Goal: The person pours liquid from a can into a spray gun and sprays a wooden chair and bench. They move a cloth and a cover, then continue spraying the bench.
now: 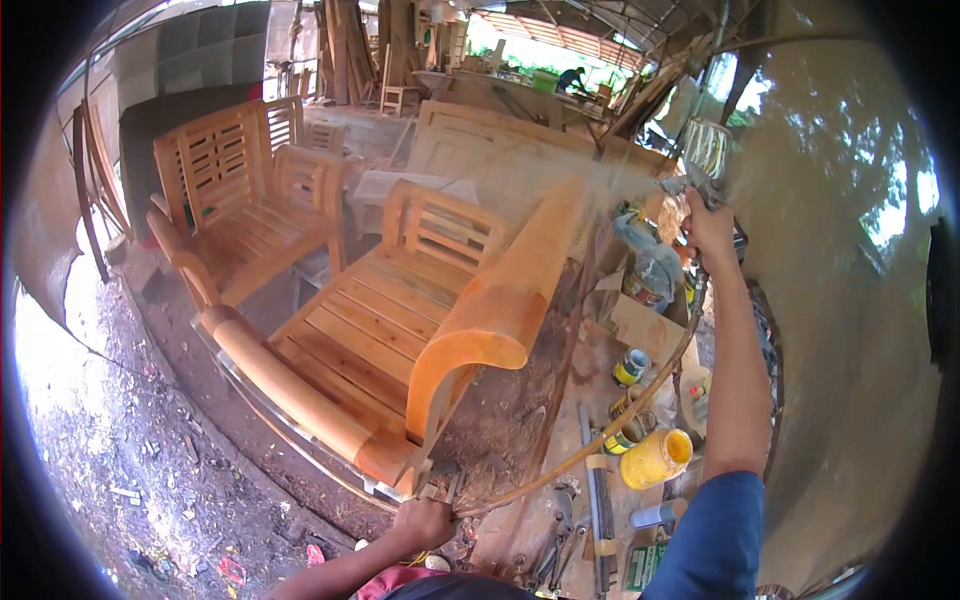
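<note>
My right hand (708,228) is raised at the upper right, its fingers wrapped round a spray gun (692,184). A pale mist hangs left of the gun, over the wide arm of a wooden chair (370,325). From the gun a long hose (600,440) curves down to the bottom centre. There my left hand (424,522) is closed on the hose, just below the chair's front corner. The chair has a slatted seat and an orange-brown finish.
A second wooden chair (240,215) stands behind at the left. Paint cans (630,367), a yellow tub (656,459) and tools (560,540) lie at the right. Wood panels (500,150) lean behind. A person (570,79) bends in the far background.
</note>
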The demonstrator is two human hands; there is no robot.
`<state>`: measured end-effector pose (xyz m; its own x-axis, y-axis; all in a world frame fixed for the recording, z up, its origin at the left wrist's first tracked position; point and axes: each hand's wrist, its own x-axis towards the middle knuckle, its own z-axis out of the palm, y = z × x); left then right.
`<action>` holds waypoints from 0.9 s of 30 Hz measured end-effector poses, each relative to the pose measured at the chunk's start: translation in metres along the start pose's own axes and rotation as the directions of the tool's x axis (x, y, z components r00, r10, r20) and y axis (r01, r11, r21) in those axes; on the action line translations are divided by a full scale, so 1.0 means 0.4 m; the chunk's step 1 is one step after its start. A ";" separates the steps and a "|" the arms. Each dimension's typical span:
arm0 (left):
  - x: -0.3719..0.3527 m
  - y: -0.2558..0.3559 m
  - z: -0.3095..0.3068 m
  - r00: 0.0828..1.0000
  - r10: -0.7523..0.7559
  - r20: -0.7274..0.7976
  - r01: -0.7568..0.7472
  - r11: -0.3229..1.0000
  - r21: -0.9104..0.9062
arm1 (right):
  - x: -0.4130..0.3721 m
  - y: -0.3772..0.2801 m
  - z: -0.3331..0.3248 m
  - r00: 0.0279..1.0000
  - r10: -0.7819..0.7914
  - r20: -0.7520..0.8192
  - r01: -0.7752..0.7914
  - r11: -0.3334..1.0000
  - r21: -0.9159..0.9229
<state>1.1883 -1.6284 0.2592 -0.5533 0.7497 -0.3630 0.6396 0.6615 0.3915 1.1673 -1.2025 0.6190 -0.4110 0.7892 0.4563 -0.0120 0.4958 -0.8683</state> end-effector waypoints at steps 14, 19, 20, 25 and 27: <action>-0.020 -0.009 -0.085 0.995 0.040 -0.094 -0.050 0.993 -0.110 | 0.076 -0.156 0.161 0.980 -0.197 0.007 0.191 0.942 -0.276; -0.069 -0.052 -0.072 0.985 0.167 -0.045 -0.170 0.982 -0.084 | -0.056 -0.255 0.151 0.975 -0.137 0.177 0.198 0.899 -0.391; -0.088 -0.056 -0.086 0.984 0.179 -0.022 -0.180 0.980 -0.080 | -0.080 -0.281 0.147 0.972 -0.118 0.202 0.191 0.899 -0.394; -0.176 -0.070 -0.128 0.965 0.250 0.074 -0.248 0.968 -0.036 | -0.325 -0.457 0.076 0.960 0.018 0.280 0.107 0.898 -0.427; -0.201 -0.079 -0.123 0.962 0.251 0.110 -0.252 0.968 -0.010 | -0.443 -0.525 0.049 0.964 0.047 0.262 0.072 0.902 -0.425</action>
<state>1.1862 -1.7087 0.3174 -0.3126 0.8855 -0.3437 0.7527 0.4517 0.4790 1.2246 -1.4536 0.7168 -0.6358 0.6889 0.3483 0.3472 0.6582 -0.6680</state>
